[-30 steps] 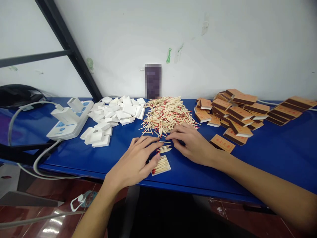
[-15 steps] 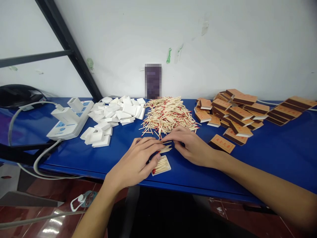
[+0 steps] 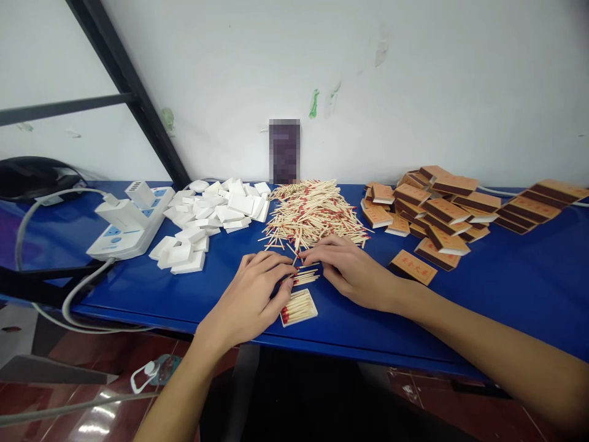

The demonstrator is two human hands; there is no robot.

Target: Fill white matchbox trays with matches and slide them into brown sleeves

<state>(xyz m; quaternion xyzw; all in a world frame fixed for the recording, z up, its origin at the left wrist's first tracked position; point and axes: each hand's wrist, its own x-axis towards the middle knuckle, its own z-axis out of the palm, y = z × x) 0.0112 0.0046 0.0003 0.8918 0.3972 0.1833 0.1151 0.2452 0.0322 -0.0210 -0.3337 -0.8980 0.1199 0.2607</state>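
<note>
A small row of loose matches (image 3: 307,278) lies on the blue table in front of me. My left hand (image 3: 257,294) curls round their red-headed ends, thumb and index finger close together on them. Just below sits a white matchbox tray (image 3: 315,305) filled with matches (image 3: 299,307), heads to the left. My right hand (image 3: 352,270) reaches in from the right, index finger stretched to a match at the near edge of the match pile (image 3: 317,212). Its thumb stays apart from that finger, and the lower fingers are partly hidden.
White empty trays (image 3: 216,205) are heaped at the left, beside a power strip (image 3: 133,236) with cables. Orange matchbox sleeves (image 3: 442,202) are piled at the right, one sleeve (image 3: 413,267) nearer me. A pixelated dark panel (image 3: 284,150) stands against the wall.
My left hand has drawn slightly left, its thumb moving up off the tray, so the match heads there show. My right index finger has shifted slightly up toward the pile.
</note>
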